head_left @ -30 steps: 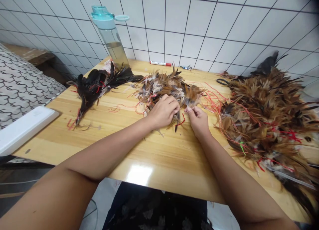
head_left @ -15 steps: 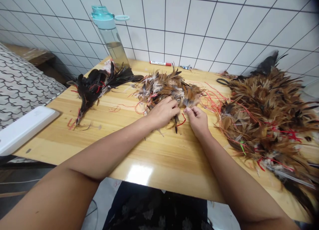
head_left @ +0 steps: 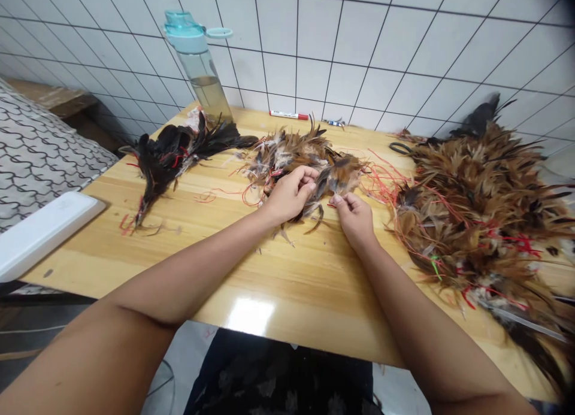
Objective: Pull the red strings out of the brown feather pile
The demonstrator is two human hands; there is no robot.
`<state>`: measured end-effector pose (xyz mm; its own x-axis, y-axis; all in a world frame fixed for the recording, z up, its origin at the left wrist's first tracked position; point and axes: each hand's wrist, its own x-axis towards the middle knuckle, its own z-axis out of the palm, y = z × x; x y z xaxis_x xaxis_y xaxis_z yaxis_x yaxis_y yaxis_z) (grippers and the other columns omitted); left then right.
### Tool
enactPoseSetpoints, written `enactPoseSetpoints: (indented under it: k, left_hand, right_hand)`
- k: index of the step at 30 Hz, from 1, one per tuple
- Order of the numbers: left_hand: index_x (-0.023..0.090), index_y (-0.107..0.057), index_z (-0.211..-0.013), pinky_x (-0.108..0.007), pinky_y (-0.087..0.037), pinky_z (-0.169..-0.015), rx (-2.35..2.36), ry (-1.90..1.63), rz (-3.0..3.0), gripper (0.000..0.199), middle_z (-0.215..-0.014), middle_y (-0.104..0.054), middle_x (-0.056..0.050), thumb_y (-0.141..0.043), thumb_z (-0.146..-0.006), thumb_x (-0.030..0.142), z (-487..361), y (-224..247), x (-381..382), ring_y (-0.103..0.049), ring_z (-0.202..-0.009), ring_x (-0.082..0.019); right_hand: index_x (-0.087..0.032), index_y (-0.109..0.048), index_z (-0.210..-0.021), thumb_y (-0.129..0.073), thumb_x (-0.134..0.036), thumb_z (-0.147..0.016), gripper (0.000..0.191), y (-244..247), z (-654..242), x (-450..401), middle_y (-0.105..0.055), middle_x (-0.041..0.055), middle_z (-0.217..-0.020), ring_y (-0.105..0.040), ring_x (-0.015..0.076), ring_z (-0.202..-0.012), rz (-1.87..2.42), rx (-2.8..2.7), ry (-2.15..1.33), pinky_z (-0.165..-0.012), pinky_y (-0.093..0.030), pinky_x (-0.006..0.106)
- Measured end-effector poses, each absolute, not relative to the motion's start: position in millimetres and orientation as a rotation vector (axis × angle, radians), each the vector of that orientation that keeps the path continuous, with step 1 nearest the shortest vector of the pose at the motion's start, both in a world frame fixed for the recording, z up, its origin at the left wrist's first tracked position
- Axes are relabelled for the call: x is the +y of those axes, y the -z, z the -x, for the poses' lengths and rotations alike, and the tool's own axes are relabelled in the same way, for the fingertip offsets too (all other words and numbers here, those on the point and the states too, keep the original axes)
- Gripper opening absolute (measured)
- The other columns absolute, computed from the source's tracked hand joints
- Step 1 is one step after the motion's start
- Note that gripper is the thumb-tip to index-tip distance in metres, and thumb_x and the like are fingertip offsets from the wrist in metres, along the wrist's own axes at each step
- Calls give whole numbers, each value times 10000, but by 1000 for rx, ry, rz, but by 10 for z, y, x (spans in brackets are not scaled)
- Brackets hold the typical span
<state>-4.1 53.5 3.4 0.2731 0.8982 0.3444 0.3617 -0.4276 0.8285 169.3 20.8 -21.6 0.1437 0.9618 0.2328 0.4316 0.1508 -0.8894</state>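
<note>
My right hand (head_left: pixel 356 218) pinches a small feather bunch (head_left: pixel 342 176) by its lower end, between thumb and bent fingers. Its brown and dark tips fan upward, and a short bit of red string (head_left: pixel 331 205) shows at the thumb. Just to the left, my left hand (head_left: pixel 294 194) has thumb and fingers closed at a dark grey feather (head_left: pixel 322 181); the fingers partly hide the grip. Behind and below that hand lies a loose pile of brown feathers (head_left: pixel 287 145) with pale fluff. A few curved dark feathers (head_left: pixel 317 218) hang between the hands.
Black feathers (head_left: pixel 166 154) lie at the left, near a water bottle (head_left: pixel 209 88). A large brown feather mass (head_left: pixel 485 193) covers the right side, with red strings (head_left: pixel 381 178) beside it. A red-and-white marker (head_left: pixel 288 115) lies by the tiled wall. A white device (head_left: pixel 49 232) sits at the left edge.
My left hand has risen slightly and turned, its thumb now closed toward the fingers. Less red string shows by my right hand, which has barely moved.
</note>
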Motion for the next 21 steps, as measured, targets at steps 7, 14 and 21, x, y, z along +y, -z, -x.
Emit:
enactPoseSetpoints:
  k: [7, 14, 21]
  left_hand:
    - [153, -566, -841, -211, -402, -637, 982, -1074, -1493, 96, -752, -569, 14, -585, -793, 234, -21, -63, 493, -503, -668, -87]
    - [152, -567, -811, -207, -385, -601, 888, -1027, -1317, 143, -686, -544, 30, -648, -732, 239, -40, -98, 453, -476, -601, -73]
    - [141, -572, -793, -214, -391, -652, 909, -1007, -1408, 184, -713, -562, 28, -675, -715, 271, -46, -98, 435, -509, -673, -91]
  right_hand:
    - [-194, -627, -718, -516, -375, -828, 239, 246, -1699, 217, -679, 34, -755, -600, 178, -740, 1436, -1488, -682, -731, -441, 313]
    - [-202, -641, -677, -551, -347, -809, 216, 232, -1680, 209, -593, 6, -647, -524, 159, -662, 1425, -1577, -610, -670, -411, 295]
    - [-196, -608, -606, -583, -320, -798, 230, 226, -1679, 222, -572, 8, -633, -527, 151, -641, 1376, -1631, -647, -646, -415, 290]
